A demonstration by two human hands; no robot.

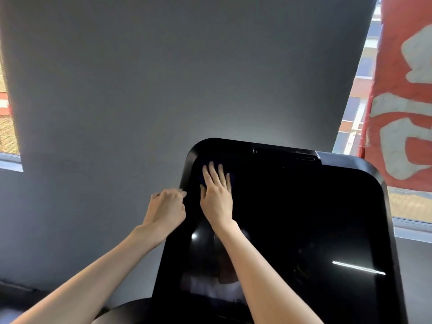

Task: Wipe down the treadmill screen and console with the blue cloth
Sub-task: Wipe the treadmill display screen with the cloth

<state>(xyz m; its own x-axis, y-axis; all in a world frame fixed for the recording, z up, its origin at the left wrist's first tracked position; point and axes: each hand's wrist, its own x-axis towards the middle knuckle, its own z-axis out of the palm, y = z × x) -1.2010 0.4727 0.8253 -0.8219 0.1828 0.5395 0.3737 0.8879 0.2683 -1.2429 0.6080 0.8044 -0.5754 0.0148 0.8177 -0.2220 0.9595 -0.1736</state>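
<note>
Blue cloth (217,159) lies pressed under our flat, straight-fingered right hand (216,197) at the upper left of the treadmill screen (292,218); our left hand (167,206) curls round its edge.

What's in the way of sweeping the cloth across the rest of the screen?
Nothing visible. The right hand presses the blue cloth flat on the upper left of the screen; the rest carries only reflections. The left hand grips the frame at its left edge, off the wiping path.
</note>
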